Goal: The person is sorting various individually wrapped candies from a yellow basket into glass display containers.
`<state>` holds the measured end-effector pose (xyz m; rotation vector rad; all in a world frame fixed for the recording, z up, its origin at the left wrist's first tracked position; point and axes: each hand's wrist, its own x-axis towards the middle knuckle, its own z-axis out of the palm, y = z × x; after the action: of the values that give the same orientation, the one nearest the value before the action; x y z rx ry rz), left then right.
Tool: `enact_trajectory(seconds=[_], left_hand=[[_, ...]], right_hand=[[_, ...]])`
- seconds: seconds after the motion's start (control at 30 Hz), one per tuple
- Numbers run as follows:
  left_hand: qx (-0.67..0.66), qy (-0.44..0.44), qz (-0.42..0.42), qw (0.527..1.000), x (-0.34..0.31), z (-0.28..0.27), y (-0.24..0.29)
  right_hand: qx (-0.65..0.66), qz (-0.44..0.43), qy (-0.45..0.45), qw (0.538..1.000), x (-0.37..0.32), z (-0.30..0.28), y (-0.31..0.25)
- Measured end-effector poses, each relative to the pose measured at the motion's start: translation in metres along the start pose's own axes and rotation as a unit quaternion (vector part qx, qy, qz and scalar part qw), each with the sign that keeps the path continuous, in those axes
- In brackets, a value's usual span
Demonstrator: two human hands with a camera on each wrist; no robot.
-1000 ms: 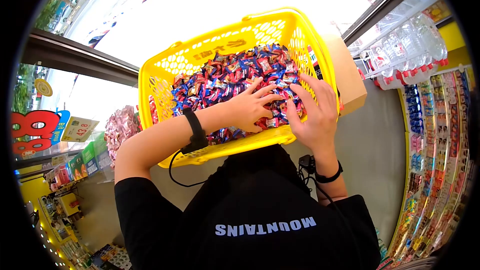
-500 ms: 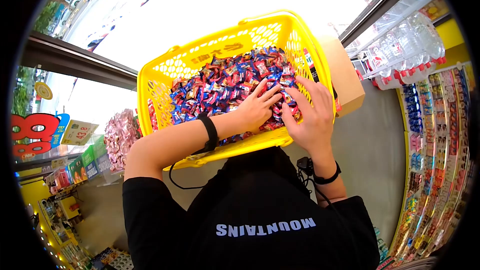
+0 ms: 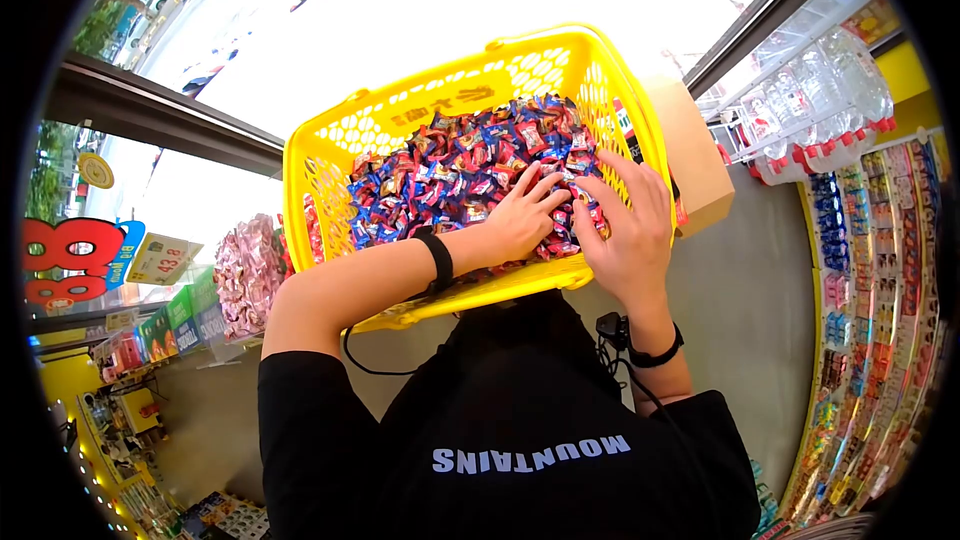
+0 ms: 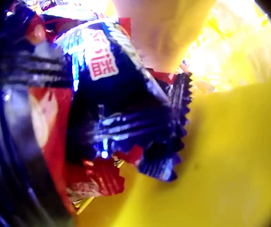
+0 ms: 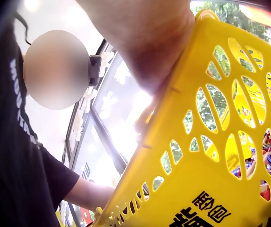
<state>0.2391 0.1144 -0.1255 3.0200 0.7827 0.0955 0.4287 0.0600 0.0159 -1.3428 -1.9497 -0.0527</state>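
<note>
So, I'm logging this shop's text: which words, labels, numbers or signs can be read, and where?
"MOUNTAINS": black shirt.
"43.8": price card.
"8": large red sign, on its side.
Chinese characters, too unclear to quote: candy wrapper and yellow basket, where they run off the picture.
Unclear lettering: blue sign.
Too small or blurred: shelf packets and green box.

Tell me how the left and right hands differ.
The left hand reaches rightward across the sweets; the right hand points away from the body. The left hand looks smaller in the head view than the right hand. Both have spread fingers and a black wristband.
</note>
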Motion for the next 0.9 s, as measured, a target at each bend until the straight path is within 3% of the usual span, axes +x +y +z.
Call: enact_trajectory(seconds=[0.23, 0.4, 0.5, 0.6, 0.63, 0.73, 0.9], left_hand=[[-0.208, -0.002, 0.011, 0.978, 0.011, -0.001, -0.015], [-0.347, 0.050, -0.074, 0.934, 0.014, -0.024, -0.041], [-0.202, 0.029, -0.060, 0.977, 0.001, -0.065, -0.060], [-0.208, 0.016, -0.088, 0.974, -0.008, -0.075, -0.078], [-0.169, -0.026, -0.111, 0.979, -0.012, -0.088, -0.076], [-0.136, -0.036, -0.086, 0.986, -0.018, -0.095, -0.077], [-0.123, -0.125, -0.072, 0.982, -0.021, -0.104, -0.071]], right_hand=[[0.001, 0.001, -0.004, 1.000, 0.003, 0.001, 0.000], [-0.005, 0.005, 0.010, 1.000, 0.002, 0.001, 0.000], [-0.005, 0.009, 0.014, 1.000, 0.003, 0.000, -0.001], [-0.006, 0.012, 0.015, 1.000, 0.002, 0.000, -0.003], [-0.006, 0.014, 0.016, 1.000, 0.002, 0.000, -0.003], [0.000, 0.012, 0.017, 1.000, 0.003, 0.000, -0.003], [0.009, 0.002, 0.020, 1.000, 0.003, 0.000, -0.001]])
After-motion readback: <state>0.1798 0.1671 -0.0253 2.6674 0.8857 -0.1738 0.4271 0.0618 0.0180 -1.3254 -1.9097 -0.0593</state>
